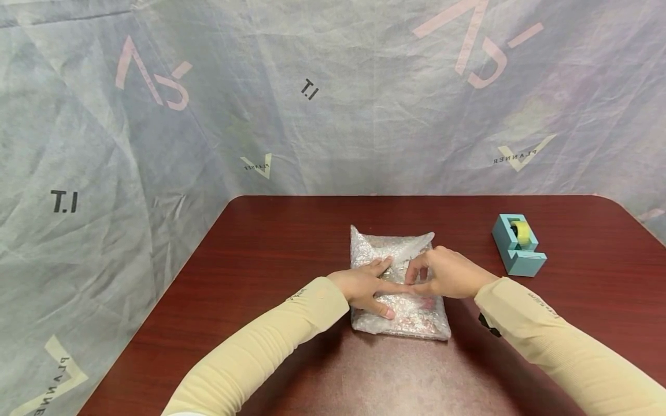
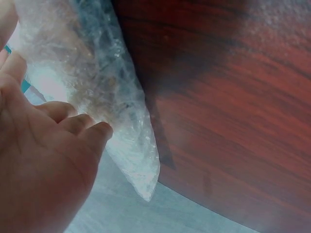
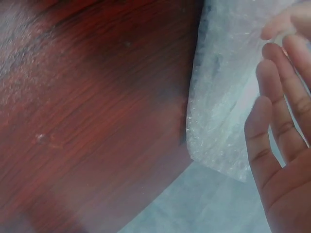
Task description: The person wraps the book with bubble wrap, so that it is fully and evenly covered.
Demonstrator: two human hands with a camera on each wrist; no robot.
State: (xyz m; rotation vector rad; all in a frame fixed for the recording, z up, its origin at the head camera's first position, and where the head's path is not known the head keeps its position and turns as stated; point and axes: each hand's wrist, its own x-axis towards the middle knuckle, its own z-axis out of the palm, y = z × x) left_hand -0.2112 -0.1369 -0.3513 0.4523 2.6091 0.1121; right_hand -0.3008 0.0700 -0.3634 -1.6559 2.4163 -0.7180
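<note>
A flat package in clear bubble wrap lies on the table, its far corners sticking up in points. My left hand rests on it from the left, fingers spread and thumb toward the near side. In the left wrist view, the wrap runs past the fingertips of that hand. My right hand reaches in from the right, its index finger and thumb bent toward each other right at the left index fingertip. The right wrist view has its other fingers held over the wrap; whether it pinches anything I cannot tell.
A light blue tape dispenser with a yellow roll stands on the right of the dark red wood table. Grey printed sheeting hangs behind the table and along its left side. Both forearms wear cream sleeves.
</note>
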